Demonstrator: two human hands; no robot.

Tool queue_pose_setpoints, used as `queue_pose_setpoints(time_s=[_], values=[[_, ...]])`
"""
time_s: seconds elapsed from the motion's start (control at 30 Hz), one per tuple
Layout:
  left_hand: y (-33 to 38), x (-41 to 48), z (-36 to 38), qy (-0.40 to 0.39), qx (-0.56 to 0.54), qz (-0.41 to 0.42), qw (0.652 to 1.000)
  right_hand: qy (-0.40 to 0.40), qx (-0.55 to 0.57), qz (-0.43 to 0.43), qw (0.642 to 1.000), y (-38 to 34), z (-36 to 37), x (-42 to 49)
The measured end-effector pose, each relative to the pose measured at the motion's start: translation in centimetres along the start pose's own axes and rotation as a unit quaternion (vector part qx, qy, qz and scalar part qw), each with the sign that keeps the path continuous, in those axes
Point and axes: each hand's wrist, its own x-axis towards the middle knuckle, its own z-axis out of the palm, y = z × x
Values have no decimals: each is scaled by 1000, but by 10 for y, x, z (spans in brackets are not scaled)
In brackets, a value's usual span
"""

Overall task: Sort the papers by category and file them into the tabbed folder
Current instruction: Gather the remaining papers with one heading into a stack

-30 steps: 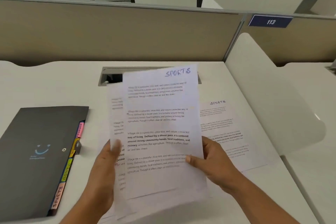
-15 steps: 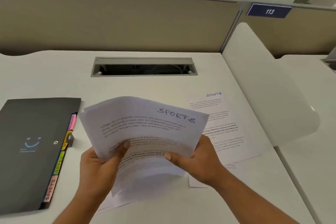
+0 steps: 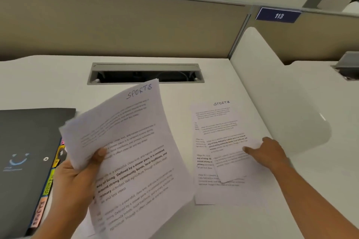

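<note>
My left hand (image 3: 77,180) grips a stack of printed papers (image 3: 132,151) above the desk, thumb on top. Its front sheet is headed SPORTS in handwriting. To the right, a small pile of sheets (image 3: 206,190), also headed SPORTS, lies on the desk. My right hand (image 3: 270,151) pinches the right edge of a single sheet (image 3: 229,153) that rests at a slant on that pile. The dark grey tabbed folder (image 3: 25,161) lies shut at the left, its coloured tabs (image 3: 48,186) partly hidden behind my left hand.
A grey cable slot (image 3: 145,73) is set into the white desk (image 3: 38,83) behind the papers. A beige partition (image 3: 116,25) runs along the back. A white side divider (image 3: 272,103) rises just right of the pile, under a sign reading 113 (image 3: 278,15).
My right hand left the held stack and moved right with one sheet onto the desk pile. My left hand kept the stack, now tilted left.
</note>
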Motion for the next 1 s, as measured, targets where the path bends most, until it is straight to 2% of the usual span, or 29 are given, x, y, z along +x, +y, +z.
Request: queue_pose_setpoints(time_s=[0.13, 0.37, 0.47, 0.57, 0.67, 0.73, 0.8, 0.9, 1.0], values=[[-3, 4, 2, 8, 3, -22, 1000, -16, -83, 27, 996, 6, 9, 5], [-4, 7, 3, 7, 1, -31, 1000, -79, 10, 35, 996, -1, 10, 14], [-9, 10, 0, -2, 4, -42, 999, -46, 99, 12, 994, -1, 13, 12], [-15, 12, -4, -7, 0, -64, 998, 11, 237, -7, 971, -4, 14, 0], [-19, 14, -7, -5, 10, -74, 997, 45, 306, -58, 949, -13, 9, -18], [-21, 15, -8, -5, 18, -76, 997, 65, 378, -75, 920, -25, 0, -32], [-23, 16, -9, -9, 22, -78, 997, 51, 492, -64, 867, -40, -8, -51], [-23, 17, -5, -18, 14, -93, 995, -21, 608, -61, 791, -69, -9, -90], [-19, 15, 3, -28, 20, -92, 995, -113, 631, -69, 764, -94, 6, -128]])
